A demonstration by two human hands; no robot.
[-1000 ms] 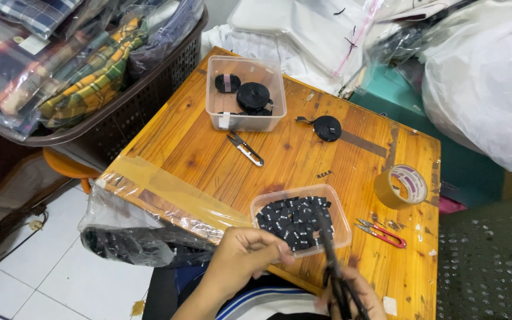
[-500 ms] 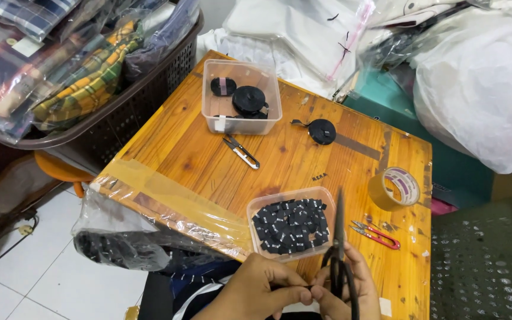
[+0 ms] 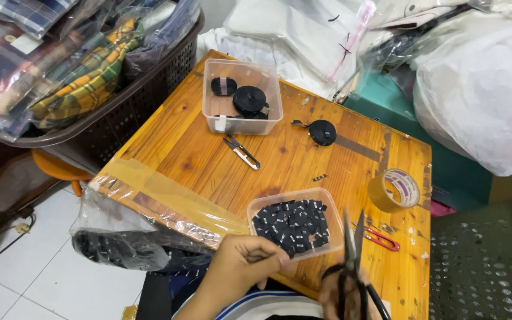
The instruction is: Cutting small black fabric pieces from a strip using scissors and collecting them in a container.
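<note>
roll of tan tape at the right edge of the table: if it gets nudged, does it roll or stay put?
The tape roll seems to lie flat on its side on the wooden table, so a nudge would probably slide it, not roll it. It sits close to the right edge, so a push that way might drop it. It looks rigid and easy to pinch through its open core.

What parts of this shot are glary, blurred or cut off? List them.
Head view: even indoor light; sheen on the plastic sheet at the table edge; right hand with scissors cropped at the bottom, slightly soft; left hand sharp; table lines look slanted.
</note>
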